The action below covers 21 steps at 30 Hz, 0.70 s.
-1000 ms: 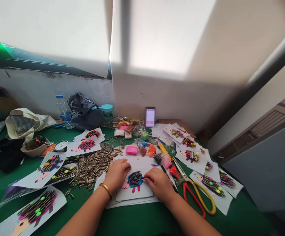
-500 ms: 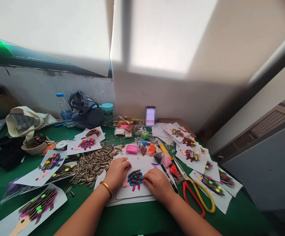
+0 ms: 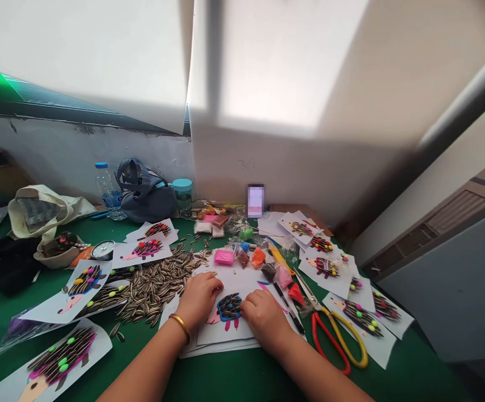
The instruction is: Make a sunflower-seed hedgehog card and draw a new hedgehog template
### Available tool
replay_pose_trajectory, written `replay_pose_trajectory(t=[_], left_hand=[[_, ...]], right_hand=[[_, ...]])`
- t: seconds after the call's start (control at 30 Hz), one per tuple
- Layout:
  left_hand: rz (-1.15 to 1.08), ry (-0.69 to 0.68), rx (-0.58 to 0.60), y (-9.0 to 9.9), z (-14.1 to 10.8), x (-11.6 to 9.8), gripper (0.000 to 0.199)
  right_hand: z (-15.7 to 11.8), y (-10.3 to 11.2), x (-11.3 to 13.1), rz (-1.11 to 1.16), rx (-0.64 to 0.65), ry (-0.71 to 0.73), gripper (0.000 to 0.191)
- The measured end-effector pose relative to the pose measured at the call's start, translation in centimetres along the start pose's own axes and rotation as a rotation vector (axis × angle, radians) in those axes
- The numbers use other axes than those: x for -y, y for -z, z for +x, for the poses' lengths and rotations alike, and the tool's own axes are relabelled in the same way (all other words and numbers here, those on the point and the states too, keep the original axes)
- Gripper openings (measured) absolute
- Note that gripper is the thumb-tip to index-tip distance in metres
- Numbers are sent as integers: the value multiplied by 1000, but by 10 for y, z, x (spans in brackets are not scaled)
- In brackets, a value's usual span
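A small hedgehog picture [image 3: 229, 307] lies on white paper [image 3: 221, 335] between my hands. Its blue body is covered with striped sunflower seeds, and it has a pink face and pink feet. My right hand [image 3: 266, 319] is closed in a pinch at the body's right edge, on what looks like a sunflower seed, mostly hidden by the fingers. My left hand [image 3: 200, 296], with a gold bangle on its wrist, rests on the sheet left of the hedgehog. Its fingers are curled together, and whatever is under the tips is hidden. A heap of sunflower seeds [image 3: 152, 287] spreads beside it.
Large scissors [image 3: 330, 318] with red and yellow handles and a black pen [image 3: 288, 307] lie right of the paper. Bagged clay pieces [image 3: 258, 257] sit behind it. Finished hedgehog cards [image 3: 362, 318] flank both sides. A phone [image 3: 255, 201], a bag [image 3: 146, 195] and a bottle [image 3: 109, 192] stand at the back.
My right fingers have shifted slightly left and closer against the hedgehog's edge, covering the dark bit seen at their tips. My left hand stays nearly in place, and the view has tilted slightly.
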<state>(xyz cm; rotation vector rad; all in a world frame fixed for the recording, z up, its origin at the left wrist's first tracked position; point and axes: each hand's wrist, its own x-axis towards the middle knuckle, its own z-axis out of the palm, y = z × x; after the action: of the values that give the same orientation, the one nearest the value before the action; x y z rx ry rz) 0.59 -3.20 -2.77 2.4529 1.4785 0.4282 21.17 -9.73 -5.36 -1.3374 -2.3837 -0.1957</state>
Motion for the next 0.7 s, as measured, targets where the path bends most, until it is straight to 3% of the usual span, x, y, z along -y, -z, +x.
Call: replay_pose_trajectory(t=[0.37,0.53,0.7], left_hand=[[-7,16,17,3,0,-2,19],[4,26,27,3,-1,-2,20],[15,11,18,5,0,-3,21]], right_hand=[[0,0,-2,73,27,-45,9],[4,16,-10,251,-2,-104,5],[25,27,-18,361,-38,-210,18]])
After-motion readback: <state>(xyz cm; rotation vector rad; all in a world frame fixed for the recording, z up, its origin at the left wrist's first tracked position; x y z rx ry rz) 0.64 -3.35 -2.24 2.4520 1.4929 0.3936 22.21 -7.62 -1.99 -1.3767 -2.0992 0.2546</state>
